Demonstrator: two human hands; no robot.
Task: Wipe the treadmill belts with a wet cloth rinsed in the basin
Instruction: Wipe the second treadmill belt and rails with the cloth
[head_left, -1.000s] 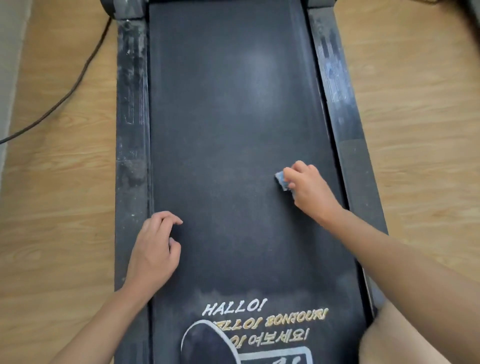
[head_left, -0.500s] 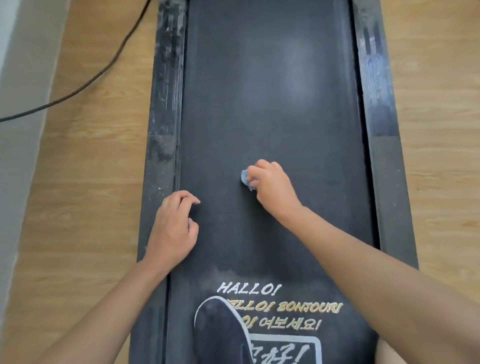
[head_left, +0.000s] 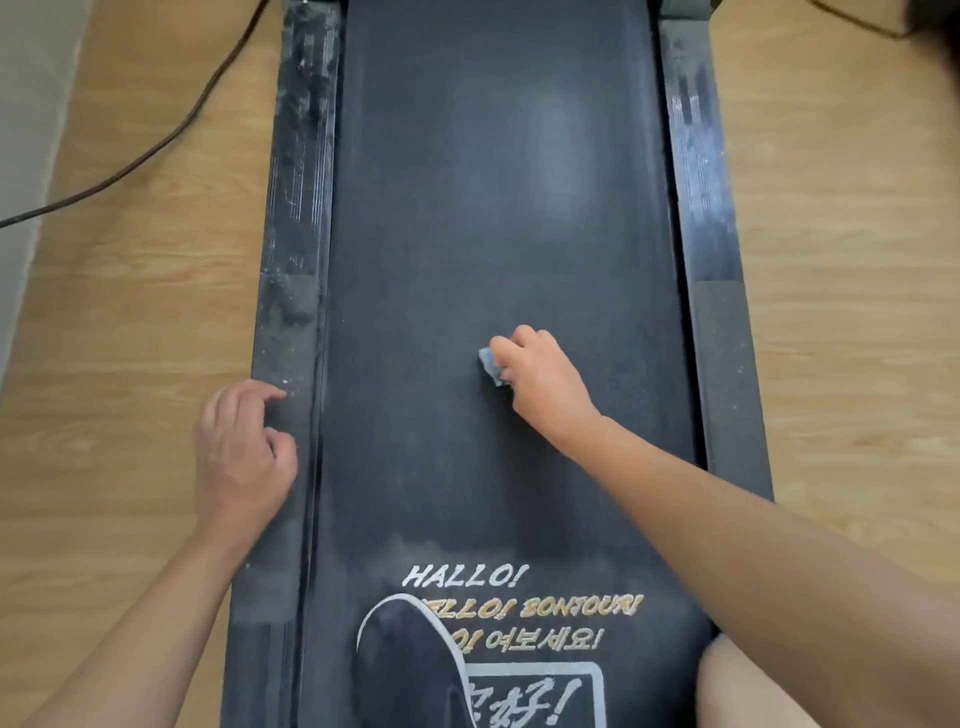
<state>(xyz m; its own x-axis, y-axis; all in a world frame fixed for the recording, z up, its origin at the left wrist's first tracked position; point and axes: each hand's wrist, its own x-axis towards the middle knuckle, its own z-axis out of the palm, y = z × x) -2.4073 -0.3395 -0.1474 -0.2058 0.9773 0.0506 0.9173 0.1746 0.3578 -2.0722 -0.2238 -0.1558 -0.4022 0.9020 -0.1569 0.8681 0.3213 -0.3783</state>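
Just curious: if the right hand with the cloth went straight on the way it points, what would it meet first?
The right hand, gripping the cloth, points up-left: only bare belt ahead, then probably the left side rail.

One head-worn wide-angle view looks steeply down and forward along the treadmill belt (head_left: 493, 234), close above it; the belt fills the frame's centre (running out at the top edge); wooden floor (head_left: 857, 260) flanks both sides.
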